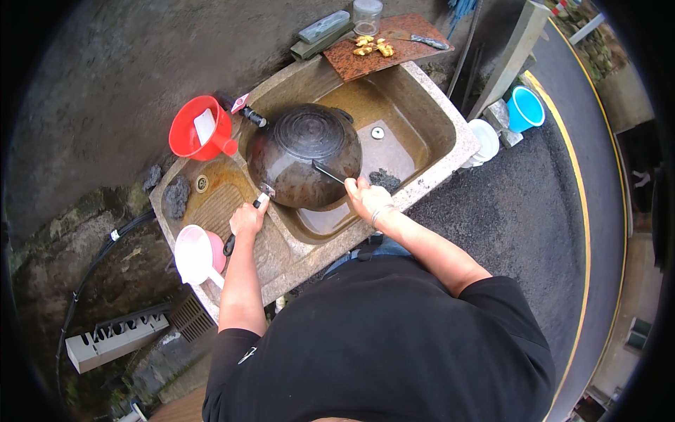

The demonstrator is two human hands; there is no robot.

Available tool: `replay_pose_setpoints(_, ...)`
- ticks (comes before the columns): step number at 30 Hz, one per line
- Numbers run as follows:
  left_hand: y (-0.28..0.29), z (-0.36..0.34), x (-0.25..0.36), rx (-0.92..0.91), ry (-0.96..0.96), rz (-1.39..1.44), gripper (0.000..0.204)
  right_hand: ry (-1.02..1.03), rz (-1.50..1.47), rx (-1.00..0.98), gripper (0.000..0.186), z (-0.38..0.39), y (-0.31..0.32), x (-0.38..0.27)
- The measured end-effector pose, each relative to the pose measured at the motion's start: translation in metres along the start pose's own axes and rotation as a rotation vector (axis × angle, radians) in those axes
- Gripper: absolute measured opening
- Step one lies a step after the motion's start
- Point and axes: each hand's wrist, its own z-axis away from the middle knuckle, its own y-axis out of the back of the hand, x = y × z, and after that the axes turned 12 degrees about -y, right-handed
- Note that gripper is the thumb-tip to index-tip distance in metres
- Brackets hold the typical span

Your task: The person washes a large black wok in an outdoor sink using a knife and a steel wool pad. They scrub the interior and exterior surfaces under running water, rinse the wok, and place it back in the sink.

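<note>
A dark wok point(281, 165) lies bottom up in the basin of a stone sink point(441, 156), its ringed underside facing me. My left hand point(247, 218) is closed around the wok's black handle point(229, 245), which shows at both ends of the fist. In my right hand point(367, 200) is a thin, flat scraping tool point(328, 172), gripped near the sink's front edge. The tool's dark tip rests against the wok's curved side; its exact kind I cannot make out. Close to the right hand, a dark, rough clump point(384, 179) sits inside the basin, beside shallow water.
A red dipper point(184, 133) stands left of the faucet point(253, 117). Nearer me is a pink dipper point(216, 252) on the ribbed drainboard. Across the sink's back corner lies a reddish board point(348, 67) with ginger point(384, 48) and a knife point(429, 42). A blue bucket point(526, 109) stands right.
</note>
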Motion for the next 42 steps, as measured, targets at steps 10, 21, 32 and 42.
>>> replay_pose_setpoints(10, -0.002, 0.001, -0.002, 0.015, -0.005, 0.012, 0.083, -0.094, 0.194, -0.040, 0.014, 0.005, 0.002, -0.023)
replay_pose_setpoints(21, 0.002, 0.002, -0.003, 0.006, -0.014, 0.028, 0.078, -0.101, 0.189, -0.001, 0.013, 0.006, -0.013, -0.021)
replay_pose_setpoints(32, 0.008, 0.006, 0.000, -0.005, -0.012, 0.040, 0.077, 0.111, 0.083, 0.089, 0.033, -0.038, -0.023, -0.030)
replay_pose_setpoints(42, 0.002, -0.001, -0.004, 0.002, -0.024, 0.017, 0.078, 0.129, -0.008, 0.088, 0.024, -0.080, -0.020, -0.021)
